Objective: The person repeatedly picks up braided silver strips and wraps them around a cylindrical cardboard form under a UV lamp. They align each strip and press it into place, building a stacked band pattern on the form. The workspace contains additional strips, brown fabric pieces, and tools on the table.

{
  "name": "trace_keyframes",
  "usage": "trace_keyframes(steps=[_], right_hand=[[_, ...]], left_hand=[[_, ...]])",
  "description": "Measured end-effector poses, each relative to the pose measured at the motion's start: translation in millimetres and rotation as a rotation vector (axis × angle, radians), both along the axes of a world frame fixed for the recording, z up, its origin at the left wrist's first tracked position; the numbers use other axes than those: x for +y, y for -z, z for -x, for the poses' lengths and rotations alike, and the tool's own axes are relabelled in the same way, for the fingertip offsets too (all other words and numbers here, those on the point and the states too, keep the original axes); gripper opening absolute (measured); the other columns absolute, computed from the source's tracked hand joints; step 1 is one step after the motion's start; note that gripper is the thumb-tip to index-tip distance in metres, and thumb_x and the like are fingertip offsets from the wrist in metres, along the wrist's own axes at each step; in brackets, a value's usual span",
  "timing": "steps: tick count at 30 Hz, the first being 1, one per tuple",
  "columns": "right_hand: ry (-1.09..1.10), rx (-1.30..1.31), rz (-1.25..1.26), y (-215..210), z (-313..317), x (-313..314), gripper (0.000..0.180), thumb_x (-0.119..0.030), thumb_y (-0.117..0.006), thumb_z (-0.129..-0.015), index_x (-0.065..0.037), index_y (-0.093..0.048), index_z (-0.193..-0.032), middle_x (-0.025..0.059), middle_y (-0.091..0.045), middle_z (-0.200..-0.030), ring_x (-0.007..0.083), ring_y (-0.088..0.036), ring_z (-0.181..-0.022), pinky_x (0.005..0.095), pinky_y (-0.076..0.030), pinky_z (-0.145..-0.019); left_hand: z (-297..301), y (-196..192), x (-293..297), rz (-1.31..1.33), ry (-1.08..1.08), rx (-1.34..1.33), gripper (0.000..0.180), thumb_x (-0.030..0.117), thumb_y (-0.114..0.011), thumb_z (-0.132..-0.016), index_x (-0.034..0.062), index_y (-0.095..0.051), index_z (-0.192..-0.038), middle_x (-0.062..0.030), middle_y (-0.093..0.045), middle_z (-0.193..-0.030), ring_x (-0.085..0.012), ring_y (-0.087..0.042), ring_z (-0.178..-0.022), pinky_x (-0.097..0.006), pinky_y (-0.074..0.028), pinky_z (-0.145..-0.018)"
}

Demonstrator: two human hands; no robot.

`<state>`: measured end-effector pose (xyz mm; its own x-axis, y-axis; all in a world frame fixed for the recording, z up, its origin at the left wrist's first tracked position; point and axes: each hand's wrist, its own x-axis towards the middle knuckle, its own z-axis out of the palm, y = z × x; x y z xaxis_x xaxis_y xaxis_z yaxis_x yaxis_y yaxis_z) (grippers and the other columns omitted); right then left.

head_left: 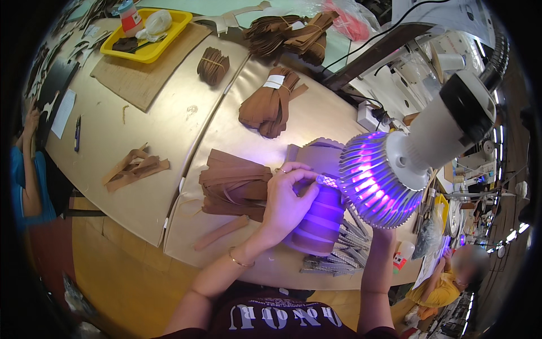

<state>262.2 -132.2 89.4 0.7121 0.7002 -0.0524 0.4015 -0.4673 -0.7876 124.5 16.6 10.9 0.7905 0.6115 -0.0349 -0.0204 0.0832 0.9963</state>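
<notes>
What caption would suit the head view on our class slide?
Lit by a violet lamp, left fingers hold a braided strip near bundled brown strips.

Big white block letters [268,317] are legible on the dark shirt [288,333], down-left of the lamp [389,175]. Print on the white sheet [449,16] above the lamp's too blurry, tbh.

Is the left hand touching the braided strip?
Touching. The head view shows the left hand holding the braided strip by one end between thumb and forefinger.
</notes>
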Motion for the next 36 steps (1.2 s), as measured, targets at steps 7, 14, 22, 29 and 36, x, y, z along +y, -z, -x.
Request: trace_keyframes(steps=[7,14,22,29,36], right_hand=[[0.019,0.0,-0.018,-1,-3,0,0.027,-0.009,-0.07,-0.078,0.001,-0.062,-0.101,0.0126,-0.067,-0.083,0.0213,-0.064,-0.074,0.0338,-0.051,-0.071],[0.04,-0.012,-0.04,-2,2,-3,0.028,-0.01,-0.07,-0.078,0.001,-0.061,-0.102,0.0128,-0.066,-0.084,0.022,-0.064,-0.075,0.0342,-0.051,-0.072],[0.052,-0.065,-0.056,-9,27,-1,0.03,-0.012,-0.07,-0.078,0.001,-0.061,-0.103,0.0131,-0.066,-0.084,0.0228,-0.064,-0.075,0.0347,-0.051,-0.072],[0.063,-0.125,-0.061,-23,65,-9,0.031,-0.013,-0.07,-0.079,0.001,-0.061,-0.105,0.0133,-0.066,-0.085,0.0235,-0.064,-0.076,0.0351,-0.051,-0.072],[0.075,-0.149,-0.074,-26,84,-15,0.032,-0.014,-0.07,-0.079,0.001,-0.061,-0.106,0.0135,-0.066,-0.085,0.0242,-0.063,-0.076,0.0355,-0.051,-0.072]], left_hand=[[-1,7,-1,0.44,0.123,-0.19,0.019,-0.001,-0.069,-0.084,-0.0002,-0.068,-0.102,-0.0042,-0.07,-0.095,-0.007,-0.063,-0.079,-0.023,-0.051,-0.072],[2,5,1,0.652,0.129,-0.246,0.04,-0.003,-0.064,-0.09,-0.0057,-0.051,-0.127,-0.0155,-0.071,-0.104,-0.0099,-0.067,-0.089,-0.022,-0.054,-0.08],[2,1,0,0.668,0.109,-0.257,0.043,-0.002,-0.063,-0.091,-0.0065,-0.048,-0.131,-0.0147,-0.072,-0.104,-0.0091,-0.067,-0.087,-0.022,-0.054,-0.078],[2,1,1,0.646,0.112,-0.258,0.043,-0.002,-0.063,-0.091,-0.0065,-0.048,-0.131,-0.014,-0.072,-0.104,-0.0081,-0.066,-0.086,-0.021,-0.054,-0.077],[2,2,1,0.684,0.113,-0.274,0.043,-0.002,-0.063,-0.091,-0.0066,-0.048,-0.131,-0.014,-0.072,-0.104,-0.008,-0.066,-0.086,-0.021,-0.054,-0.077]])
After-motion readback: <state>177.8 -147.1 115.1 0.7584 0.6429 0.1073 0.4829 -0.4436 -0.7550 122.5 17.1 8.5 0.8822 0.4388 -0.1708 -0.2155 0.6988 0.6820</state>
